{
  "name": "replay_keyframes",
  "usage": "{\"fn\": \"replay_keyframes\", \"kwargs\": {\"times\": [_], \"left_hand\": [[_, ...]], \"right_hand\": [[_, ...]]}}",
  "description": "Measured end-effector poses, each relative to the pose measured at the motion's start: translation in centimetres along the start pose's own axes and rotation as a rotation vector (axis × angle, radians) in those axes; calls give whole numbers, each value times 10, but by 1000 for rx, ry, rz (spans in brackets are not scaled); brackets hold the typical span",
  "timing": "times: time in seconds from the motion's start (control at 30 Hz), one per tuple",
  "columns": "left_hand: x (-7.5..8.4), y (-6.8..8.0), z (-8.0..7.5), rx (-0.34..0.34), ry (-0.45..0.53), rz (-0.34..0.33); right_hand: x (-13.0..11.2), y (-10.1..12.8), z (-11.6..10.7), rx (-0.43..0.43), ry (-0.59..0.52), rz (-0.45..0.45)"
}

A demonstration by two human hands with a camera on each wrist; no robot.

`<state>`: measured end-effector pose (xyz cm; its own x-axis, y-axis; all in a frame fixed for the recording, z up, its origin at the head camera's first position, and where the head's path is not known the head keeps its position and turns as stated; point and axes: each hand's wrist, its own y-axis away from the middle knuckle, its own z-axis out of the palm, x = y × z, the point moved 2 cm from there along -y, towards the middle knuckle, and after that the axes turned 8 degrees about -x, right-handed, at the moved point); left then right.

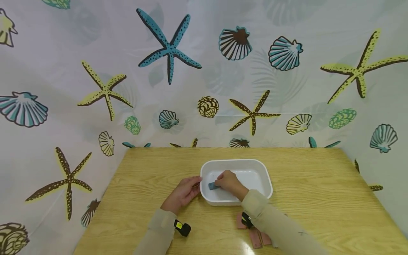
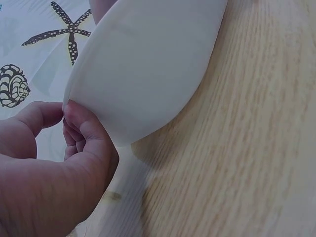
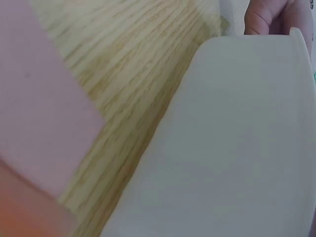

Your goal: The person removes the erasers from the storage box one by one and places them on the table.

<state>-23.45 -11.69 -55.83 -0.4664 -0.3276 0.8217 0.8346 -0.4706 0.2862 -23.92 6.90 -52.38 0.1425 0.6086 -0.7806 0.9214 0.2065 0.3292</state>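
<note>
From the left, I see my left hand (image 1: 182, 193) with curled fingers pinching the rim of the white rounded plastic tub (image 1: 264, 177), steadying it on the pale wood-grain desk (image 1: 318, 184). If that pinch slackens, I judge the light tub could slide or tip. Inside the tub, my right hand (image 1: 228, 181) pinches a small blue-grey block (image 1: 212, 186) just above the floor; a loose grip could drop it askew. Pink flat pieces (image 1: 256, 239) lie under my right sleeve, which could sweep them aside.
</note>
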Motion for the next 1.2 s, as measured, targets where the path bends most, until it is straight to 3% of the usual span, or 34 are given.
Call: {"fn": "replay_keyframes", "kwargs": {"times": [0.37, 0.67, 1.2], "left_hand": [[1, 1, -2, 27, 33, 26], [-1, -1, 0, -9, 34, 32], [0, -1, -1, 5, 22, 20]], "right_hand": [[-15, -9, 19, 48, 92, -60], [-14, -12, 21, 90, 112, -58], [-13, -19, 27, 166, -20, -61]]}}
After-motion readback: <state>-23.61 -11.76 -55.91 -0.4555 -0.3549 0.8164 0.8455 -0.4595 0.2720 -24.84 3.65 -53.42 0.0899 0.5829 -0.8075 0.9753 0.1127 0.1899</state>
